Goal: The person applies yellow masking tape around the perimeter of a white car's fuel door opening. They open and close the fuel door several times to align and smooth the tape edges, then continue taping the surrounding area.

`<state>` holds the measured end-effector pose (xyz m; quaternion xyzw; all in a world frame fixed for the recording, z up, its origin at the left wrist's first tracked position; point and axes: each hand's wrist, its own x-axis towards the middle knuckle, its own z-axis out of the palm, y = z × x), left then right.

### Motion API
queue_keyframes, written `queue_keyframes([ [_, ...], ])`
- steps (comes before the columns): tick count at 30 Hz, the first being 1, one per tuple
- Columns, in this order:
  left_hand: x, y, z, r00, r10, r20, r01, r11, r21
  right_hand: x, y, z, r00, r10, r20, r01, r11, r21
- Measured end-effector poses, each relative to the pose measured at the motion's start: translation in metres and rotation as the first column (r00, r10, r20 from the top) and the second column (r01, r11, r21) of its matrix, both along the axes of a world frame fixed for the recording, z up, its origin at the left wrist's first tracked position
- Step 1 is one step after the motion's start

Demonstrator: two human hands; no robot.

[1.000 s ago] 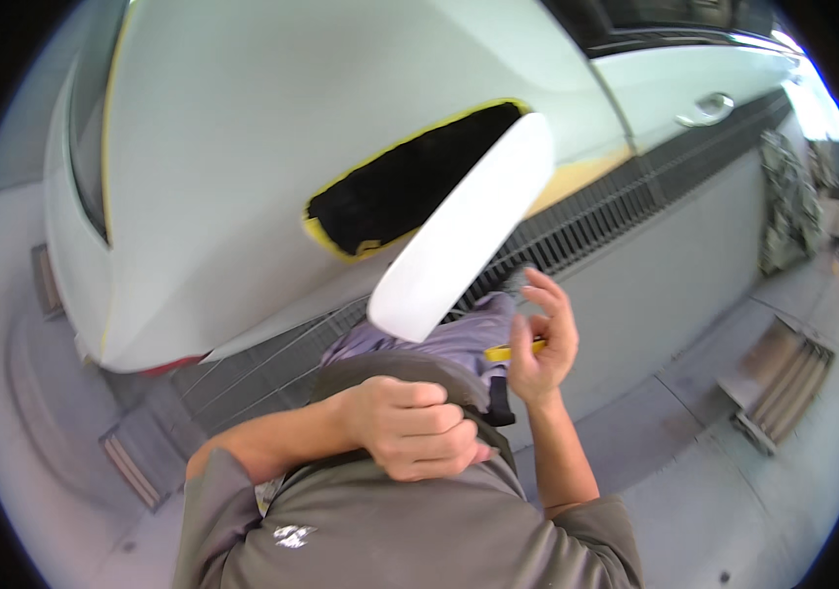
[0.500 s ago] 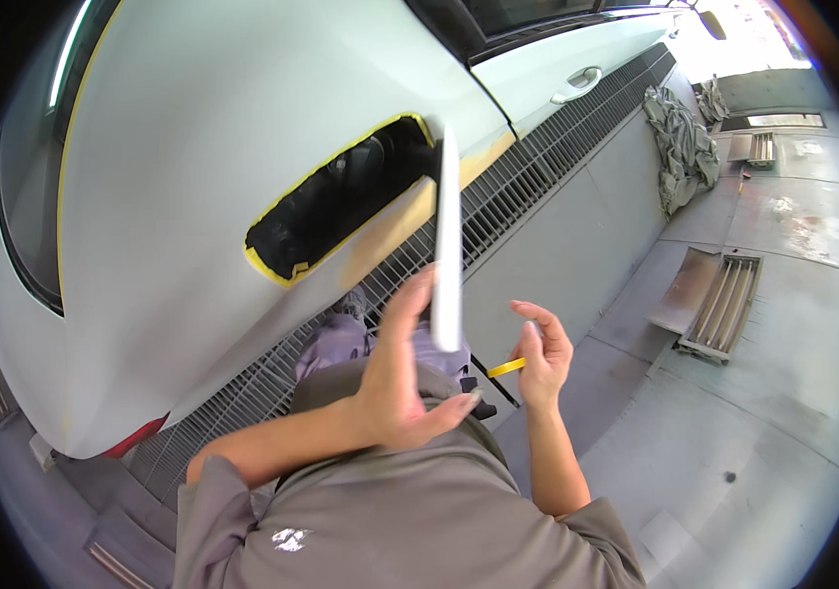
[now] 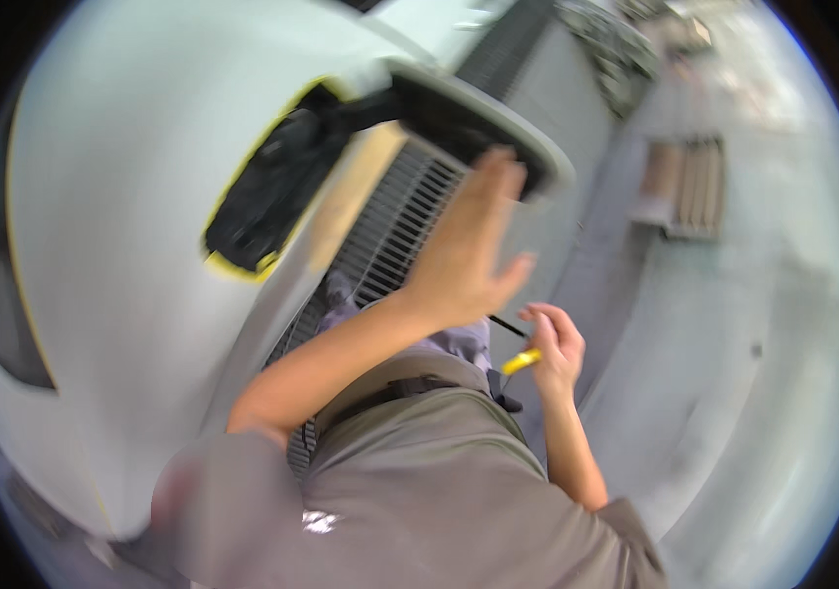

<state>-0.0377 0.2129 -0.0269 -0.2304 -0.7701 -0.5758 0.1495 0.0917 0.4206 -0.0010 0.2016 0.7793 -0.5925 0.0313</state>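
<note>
My left hand is held flat with fingers stretched out and thumb apart. Its fingertips overlap the dark inner face of a hinged fuel-filler flap, which stands swung out from the car's side. Blur hides whether they touch it. Yellow masking tape edges the black recess behind the flap. Lower right, the fingers of my right hand are curled around a small yellow thing, seemingly a roll of masking tape seen edge-on.
The pale car body fills the left side. Beneath runs a dark floor grating. Crumpled grey sheeting lies farther off, and a floor vent with a raised plate is at the right.
The flap, edge-on before, now shows its dark inner face. My left hand has moved up and right toward it. The view has shifted and blurred; my right hand still holds the yellow thing.
</note>
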Motion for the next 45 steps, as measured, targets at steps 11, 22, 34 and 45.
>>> queue_keyframes([
  [11, 0.095, 0.014, -0.028, 0.817, -0.256, 0.517, 0.215, 0.967, 0.139, -0.043, 0.010, -0.021, 0.962, 0.131, -0.241, -0.194, 0.945, -0.262],
  [22, 0.106, 0.201, -0.002, 0.706, -0.495, 0.507, 0.607, 0.791, -0.073, 0.038, 0.172, -0.030, 0.958, -0.187, -0.219, 0.129, 0.959, -0.254],
  [34, 0.175, 0.286, -0.037, 0.166, -0.805, 0.569, 0.986, 0.142, -0.087, 0.327, 0.111, -0.080, 0.471, -0.879, 0.071, 0.859, 0.438, -0.266],
  [45, 0.262, 0.228, -0.104, 0.215, -0.733, 0.645, 0.970, 0.086, -0.226, 0.428, 0.034, -0.097, 0.551, -0.830, 0.084, 0.835, 0.549, -0.049],
])
